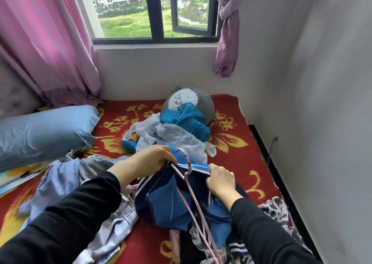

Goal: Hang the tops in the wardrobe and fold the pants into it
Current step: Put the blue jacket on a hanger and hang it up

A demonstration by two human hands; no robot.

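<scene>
A blue and navy jacket point(161, 203) with white stripes lies bunched on the bed in front of me. A pink hanger point(190, 195) runs across it, its hook near the collar. My left hand point(147, 163) grips the hanger's end by the collar. My right hand point(221, 180) clutches the jacket's collar edge. Further back lies a heap of teal and sheer white clothes point(171, 130). Light blue and grey garments point(66, 185) are piled at my left. A black-and-white patterned garment point(275, 207) lies at my right.
The bed has a red blanket with yellow flowers point(231, 157). A blue pillow point(44, 132) lies at the left, a grey plush toy point(193, 100) at the back under the window. White walls close in at the right; pink curtains hang at the left. No wardrobe is in view.
</scene>
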